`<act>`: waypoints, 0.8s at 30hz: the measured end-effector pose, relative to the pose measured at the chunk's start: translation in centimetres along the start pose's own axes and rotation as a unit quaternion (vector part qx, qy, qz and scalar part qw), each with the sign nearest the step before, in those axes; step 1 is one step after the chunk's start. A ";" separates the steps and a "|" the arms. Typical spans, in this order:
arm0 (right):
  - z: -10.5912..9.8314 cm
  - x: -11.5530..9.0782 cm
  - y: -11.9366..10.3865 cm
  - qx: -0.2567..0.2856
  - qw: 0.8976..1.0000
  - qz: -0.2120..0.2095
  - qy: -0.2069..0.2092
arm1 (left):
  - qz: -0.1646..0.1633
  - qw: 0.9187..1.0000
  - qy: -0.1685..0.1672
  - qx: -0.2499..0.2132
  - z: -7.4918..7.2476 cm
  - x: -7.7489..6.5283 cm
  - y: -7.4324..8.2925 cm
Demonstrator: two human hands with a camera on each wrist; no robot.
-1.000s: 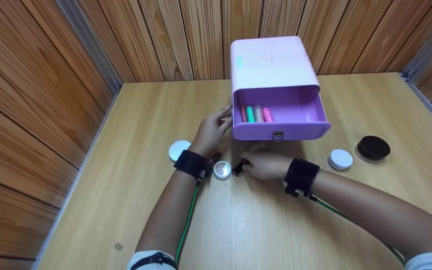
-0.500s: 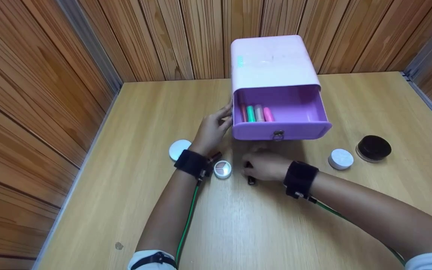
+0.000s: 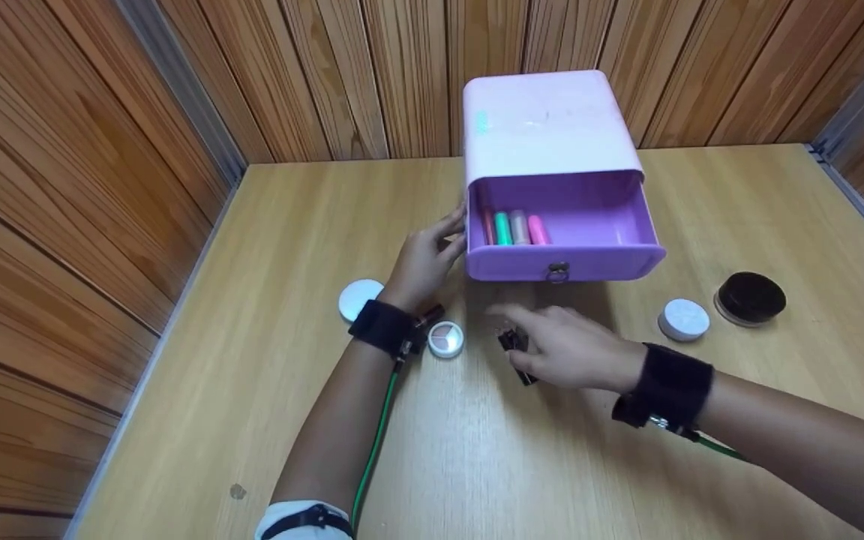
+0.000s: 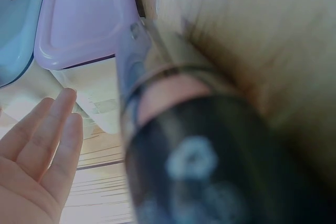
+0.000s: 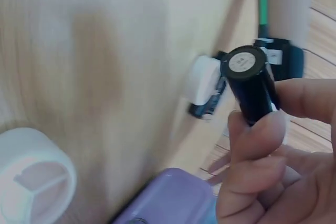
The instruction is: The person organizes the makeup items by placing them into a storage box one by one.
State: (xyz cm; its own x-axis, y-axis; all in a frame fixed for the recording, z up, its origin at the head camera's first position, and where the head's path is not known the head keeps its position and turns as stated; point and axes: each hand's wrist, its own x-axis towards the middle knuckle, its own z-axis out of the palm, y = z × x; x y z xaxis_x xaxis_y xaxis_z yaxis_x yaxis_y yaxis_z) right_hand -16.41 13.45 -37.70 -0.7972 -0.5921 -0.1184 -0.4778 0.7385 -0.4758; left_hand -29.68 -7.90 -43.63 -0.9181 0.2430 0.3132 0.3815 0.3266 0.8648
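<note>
Pink storage box [image 3: 548, 124] with its purple drawer [image 3: 589, 265] pulled out; the left-wrist view adds a light-blue drawer front [image 4: 18, 30]. The left hand [image 3: 422, 259], fingers extended, lies along the box's left side; contact cannot be judged. The right hand [image 3: 574, 349] is in front of the drawer. A dark-topped jar [image 3: 751, 298], a white disc [image 3: 358, 298] and a white jar [image 3: 684, 319] flank the hands. A divided pot [image 3: 446, 340] contains pale sectors. The black tube [image 5: 251, 85] is clamped between the right thumb and fingers. Four slim sticks [image 3: 503, 229] (red-brown, green, grey, pink) occupy the drawer's left part.
</note>
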 end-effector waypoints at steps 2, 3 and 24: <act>-0.7 -0.7 -0.5 0.010 1.000 -0.009 0.008 | -0.003 1.000 0.000 0.002 0.0 0.0 0.1; -1.0 -1.0 -0.7 0.013 1.000 -0.014 0.012 | -0.003 1.000 0.000 0.003 -0.1 0.1 0.1; -10.4 -3.3 -3.3 0.027 0.974 -0.104 0.199 | 0.011 1.000 0.007 0.017 0.1 0.1 -0.2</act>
State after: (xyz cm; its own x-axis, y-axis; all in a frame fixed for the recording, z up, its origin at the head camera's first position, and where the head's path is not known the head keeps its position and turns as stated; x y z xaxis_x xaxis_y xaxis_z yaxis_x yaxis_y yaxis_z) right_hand -16.09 16.31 -26.69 -0.7705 -0.5473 0.3267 -0.6324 0.5922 -0.4995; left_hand -29.82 -7.90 -43.82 -0.9106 0.2375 0.3381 0.4052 0.3525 0.8436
